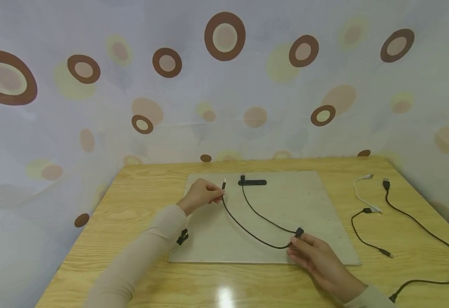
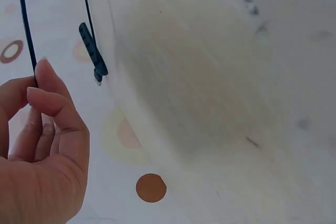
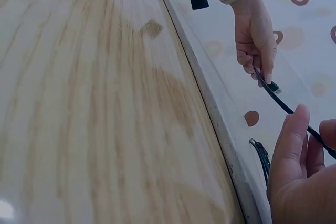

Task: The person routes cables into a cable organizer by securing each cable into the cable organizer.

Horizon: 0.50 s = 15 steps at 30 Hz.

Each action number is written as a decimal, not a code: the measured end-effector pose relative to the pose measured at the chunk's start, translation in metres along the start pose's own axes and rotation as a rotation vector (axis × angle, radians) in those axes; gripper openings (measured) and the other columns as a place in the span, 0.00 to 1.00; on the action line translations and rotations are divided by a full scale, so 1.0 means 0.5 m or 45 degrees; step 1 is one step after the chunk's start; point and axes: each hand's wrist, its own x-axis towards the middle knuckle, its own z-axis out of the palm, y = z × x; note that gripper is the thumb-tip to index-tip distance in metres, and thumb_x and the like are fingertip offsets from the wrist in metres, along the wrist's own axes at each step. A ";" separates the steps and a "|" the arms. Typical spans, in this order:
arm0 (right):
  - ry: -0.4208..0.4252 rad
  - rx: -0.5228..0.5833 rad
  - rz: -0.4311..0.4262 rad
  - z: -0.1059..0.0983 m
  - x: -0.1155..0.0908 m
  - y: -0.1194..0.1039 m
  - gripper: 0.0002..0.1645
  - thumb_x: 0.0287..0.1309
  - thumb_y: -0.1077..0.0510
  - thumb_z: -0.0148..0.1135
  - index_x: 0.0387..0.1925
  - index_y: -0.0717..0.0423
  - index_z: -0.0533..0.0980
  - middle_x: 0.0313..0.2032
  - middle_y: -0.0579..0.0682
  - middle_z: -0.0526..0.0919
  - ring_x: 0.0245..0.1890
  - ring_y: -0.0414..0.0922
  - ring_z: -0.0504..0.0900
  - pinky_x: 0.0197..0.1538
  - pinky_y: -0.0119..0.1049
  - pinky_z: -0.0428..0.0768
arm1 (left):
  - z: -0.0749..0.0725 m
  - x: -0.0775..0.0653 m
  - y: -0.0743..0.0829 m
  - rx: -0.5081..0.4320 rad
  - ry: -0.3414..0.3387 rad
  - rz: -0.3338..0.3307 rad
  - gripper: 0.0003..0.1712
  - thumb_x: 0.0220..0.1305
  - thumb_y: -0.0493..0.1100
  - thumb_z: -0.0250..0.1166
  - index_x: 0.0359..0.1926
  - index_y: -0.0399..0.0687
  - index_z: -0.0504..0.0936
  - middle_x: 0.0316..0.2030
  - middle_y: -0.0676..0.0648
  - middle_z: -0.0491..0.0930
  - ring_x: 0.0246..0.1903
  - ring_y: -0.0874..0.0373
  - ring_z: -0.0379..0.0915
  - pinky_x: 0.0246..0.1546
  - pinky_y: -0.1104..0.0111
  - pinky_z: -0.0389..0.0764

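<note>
Head view has your left hand (image 1: 203,194) pinching a black cable (image 1: 274,247) just below its silver-tipped plug (image 1: 224,184), above the far left of the pale board (image 1: 209,244); your right hand (image 1: 320,261) grips near a black connector (image 1: 299,232) at near right. Another black strand (image 1: 255,210) runs to the slotted cable organizer (image 1: 260,182); whether both strands are one cable, you can't tell. If they're joined or snagged, spreading your hands could drag the organizer. Loose slack could tangle the strands.
</note>
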 end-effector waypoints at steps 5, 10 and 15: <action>0.048 0.030 -0.071 -0.004 -0.006 -0.003 0.06 0.67 0.58 0.56 0.36 0.56 0.75 0.35 0.47 0.81 0.36 0.38 0.82 0.46 0.29 0.80 | 0.016 0.027 0.007 -0.009 0.065 0.038 0.13 0.64 0.44 0.65 0.35 0.37 0.87 0.22 0.50 0.83 0.26 0.62 0.78 0.30 0.71 0.78; 0.097 0.031 -0.122 -0.009 -0.012 -0.008 0.05 0.68 0.58 0.55 0.37 0.57 0.73 0.35 0.47 0.79 0.36 0.37 0.80 0.43 0.28 0.80 | 0.038 0.053 0.017 -0.041 0.090 0.053 0.14 0.65 0.43 0.63 0.38 0.34 0.86 0.23 0.49 0.83 0.26 0.63 0.76 0.31 0.73 0.78; 0.109 0.046 -0.133 -0.015 -0.016 -0.010 0.06 0.68 0.57 0.54 0.39 0.56 0.73 0.34 0.45 0.78 0.34 0.36 0.79 0.41 0.27 0.80 | 0.058 0.074 0.027 -0.056 0.090 0.053 0.14 0.67 0.42 0.62 0.40 0.34 0.85 0.29 0.46 0.84 0.29 0.60 0.78 0.36 0.70 0.80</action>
